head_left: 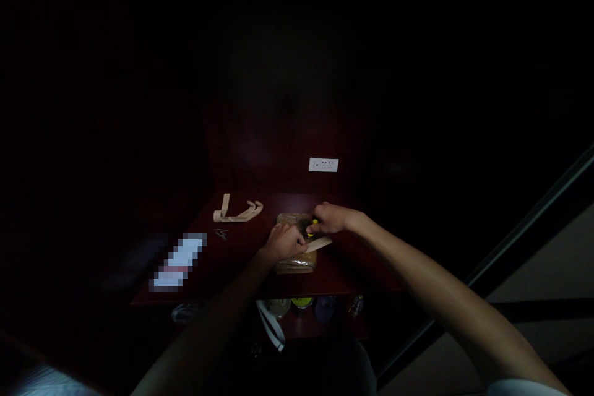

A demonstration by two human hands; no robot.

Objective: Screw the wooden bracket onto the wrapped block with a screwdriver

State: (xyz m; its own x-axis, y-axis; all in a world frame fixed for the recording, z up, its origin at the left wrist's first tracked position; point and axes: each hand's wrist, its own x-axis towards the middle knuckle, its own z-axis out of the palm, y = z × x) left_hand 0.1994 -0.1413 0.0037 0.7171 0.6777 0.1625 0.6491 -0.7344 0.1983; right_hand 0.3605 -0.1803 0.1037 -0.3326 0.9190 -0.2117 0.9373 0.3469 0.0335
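Note:
My left hand (284, 242) is closed at the near end of a flat, pale wooden strip (321, 244), its fingertips pressing on it. The strip lies slantwise over a brown package in clear wrapping (296, 265). Just beyond, my right hand (328, 218) is wrapped round a small tool with a yellow handle (310, 232). Its working end is dark and partly hidden between the hands, so its kind is unclear. Further left lie pale wooden pieces (239, 218), some of them curved. Several thin screws or nails (221, 234) rest nearer me.
The dark red table (241, 281) meets a wall bearing a white socket panel (323, 164). A bright pixelated rectangle (180, 263) lies at the left. Below the front edge, a shelf (301, 327) holds containers, and a pale strap (271, 326) hangs down.

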